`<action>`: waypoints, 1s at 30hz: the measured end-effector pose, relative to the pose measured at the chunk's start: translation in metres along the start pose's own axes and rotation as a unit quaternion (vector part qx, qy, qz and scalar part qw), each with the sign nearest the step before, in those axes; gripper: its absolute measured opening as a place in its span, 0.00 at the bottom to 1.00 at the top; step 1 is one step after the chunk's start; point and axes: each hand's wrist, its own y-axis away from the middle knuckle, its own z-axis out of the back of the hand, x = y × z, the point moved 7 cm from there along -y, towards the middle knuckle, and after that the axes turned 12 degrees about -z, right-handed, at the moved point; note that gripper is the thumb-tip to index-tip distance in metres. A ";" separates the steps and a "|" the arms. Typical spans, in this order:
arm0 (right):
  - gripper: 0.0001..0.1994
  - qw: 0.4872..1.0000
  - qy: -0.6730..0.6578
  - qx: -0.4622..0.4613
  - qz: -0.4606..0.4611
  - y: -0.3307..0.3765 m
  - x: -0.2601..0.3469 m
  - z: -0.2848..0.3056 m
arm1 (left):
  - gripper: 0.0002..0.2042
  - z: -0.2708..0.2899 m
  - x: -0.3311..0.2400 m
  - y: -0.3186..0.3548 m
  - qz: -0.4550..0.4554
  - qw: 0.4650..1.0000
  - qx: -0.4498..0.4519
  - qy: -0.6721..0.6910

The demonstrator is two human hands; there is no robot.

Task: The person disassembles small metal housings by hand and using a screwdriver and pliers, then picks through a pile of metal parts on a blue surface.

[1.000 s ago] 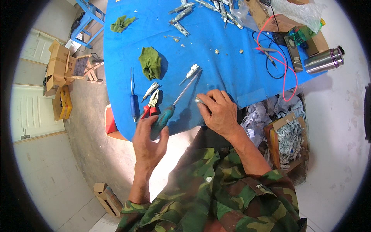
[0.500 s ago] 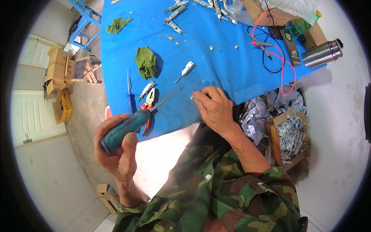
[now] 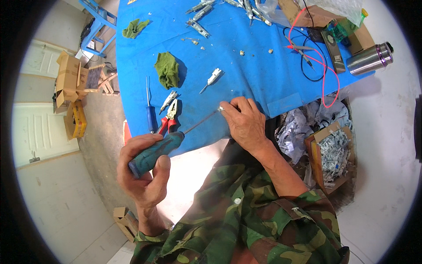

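My left hand [image 3: 143, 171] is wrapped round the teal handle of a screwdriver [image 3: 157, 152]. Its thin metal shaft points up and right, and the tip meets a small pale metal piece [image 3: 221, 108]. That piece is pinched between the thumb and forefinger of my right hand [image 3: 245, 124], by the table's near edge; its exact kind is too small to tell. Just beyond the screwdriver lie red-handled pliers [image 3: 169, 119], a blue-handled screwdriver [image 3: 151, 118] and a slim whitish metal part [image 3: 168, 100]. A similar part [image 3: 211, 80] rests farther off on the blue cloth.
A green rag [image 3: 166, 70] lies on the blue-covered table [image 3: 211, 53]. Several metal parts [image 3: 198, 27] are at the far side. To the right are red and black test leads [image 3: 324, 83] and a steel flask [image 3: 370, 59]. A box of scraps [image 3: 332, 154] stands below.
The screwdriver in my left hand has moved right, bringing its tip from short of the small piece onto it. My right hand has stayed nearly still, keeping its pinch.
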 end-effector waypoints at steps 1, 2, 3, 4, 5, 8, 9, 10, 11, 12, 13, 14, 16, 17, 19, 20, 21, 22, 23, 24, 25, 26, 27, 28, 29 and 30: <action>0.12 1.000 0.000 0.000 -0.001 0.000 0.000 0.000 | 0.16 -0.002 -0.001 -0.001 -0.013 1.000 0.003 0.003; 0.12 1.000 -0.001 -0.003 0.002 0.000 0.000 0.001 | 0.16 -0.003 -0.001 -0.002 -0.001 1.000 0.011 -0.004; 0.12 1.000 -0.002 -0.006 0.004 0.000 0.000 0.001 | 0.16 -0.004 -0.003 -0.004 0.012 1.000 0.019 -0.011; 0.12 1.000 -0.004 -0.008 0.007 0.000 0.000 0.001 | 0.16 -0.005 -0.003 -0.005 0.024 0.999 0.027 -0.018; 0.12 1.000 -0.005 -0.008 0.006 0.000 -0.001 0.001 | 0.16 -0.006 -0.003 -0.007 0.018 1.000 0.021 -0.013; 0.12 1.000 -0.007 -0.004 0.005 0.001 -0.001 0.000 | 0.16 -0.011 -0.003 -0.011 0.000 1.000 0.014 -0.001; 0.12 1.000 -0.007 0.000 0.005 0.000 0.000 0.000 | 0.16 -0.011 -0.002 -0.012 -0.005 1.000 0.019 0.004; 0.12 1.000 -0.007 0.003 0.005 0.000 0.000 0.000 | 0.16 -0.012 -0.002 -0.013 -0.009 1.000 0.023 0.008; 0.12 1.000 -0.008 0.002 0.005 0.001 0.000 0.000 | 0.16 -0.013 -0.003 -0.015 -0.012 0.999 0.029 0.004; 0.12 1.000 -0.008 0.000 0.005 0.001 -0.001 0.000 | 0.16 -0.014 -0.004 -0.017 -0.015 0.999 0.035 0.000; 0.12 1.000 -0.008 -0.001 0.006 0.001 -0.001 0.001 | 0.15 -0.015 -0.006 -0.019 -0.019 0.999 0.041 -0.004; 0.12 1.000 -0.004 -0.001 0.008 0.001 -0.001 0.001 | 0.15 -0.016 -0.007 -0.021 -0.019 0.999 0.044 -0.013; 0.12 1.000 0.003 0.002 0.015 0.001 0.000 0.001 | 0.14 -0.019 -0.012 -0.027 -0.019 0.998 0.047 -0.032; 0.12 1.000 0.001 0.000 0.017 0.001 0.000 0.001 | 0.14 -0.021 -0.014 -0.031 -0.020 0.997 0.057 -0.049; 0.12 1.000 -0.002 -0.004 0.021 0.002 0.001 0.002 | 0.13 -0.025 -0.019 -0.041 -0.024 0.994 0.076 -0.082; 0.12 1.000 -0.003 -0.007 0.019 0.002 0.001 0.002 | 0.13 -0.028 -0.021 -0.047 -0.023 0.992 0.086 -0.091; 0.12 1.000 -0.004 -0.009 0.019 0.002 0.001 0.002 | 0.13 -0.030 -0.022 -0.054 -0.022 0.990 0.096 -0.101; 0.12 1.000 -0.005 -0.012 0.018 0.002 0.002 0.002 | 0.13 -0.034 -0.023 -0.060 -0.022 0.988 0.106 -0.111; 0.11 1.000 -0.004 -0.009 0.013 0.002 0.002 0.001 | 0.13 -0.038 -0.023 -0.066 -0.017 0.988 0.104 -0.113; 0.11 1.000 -0.001 -0.006 0.008 0.002 0.003 0.002 | 0.13 -0.042 -0.020 -0.072 0.007 0.990 0.106 -0.097; 0.10 1.000 0.003 -0.004 0.002 0.001 0.003 0.003 | 0.13 -0.046 -0.018 -0.078 0.031 0.990 0.107 -0.082; 0.10 1.000 0.009 -0.008 0.011 0.000 0.004 0.004 | 0.13 -0.048 -0.014 -0.083 0.054 0.990 0.108 -0.066; 0.09 1.000 0.012 -0.012 0.021 0.000 0.004 0.003 | 0.13 -0.050 -0.012 -0.088 0.042 0.991 0.108 -0.061; 0.09 0.999 0.016 -0.016 0.030 0.000 0.005 0.003 | 0.13 -0.052 -0.013 -0.092 0.042 0.988 0.125 -0.078; 0.09 0.999 0.015 -0.014 0.030 0.000 0.005 0.003 | 0.12 -0.053 -0.015 -0.096 0.043 0.984 0.142 -0.095; 0.09 0.999 0.015 -0.014 0.031 0.000 0.004 0.003 | 0.12 -0.055 -0.015 -0.099 0.043 0.980 0.158 -0.111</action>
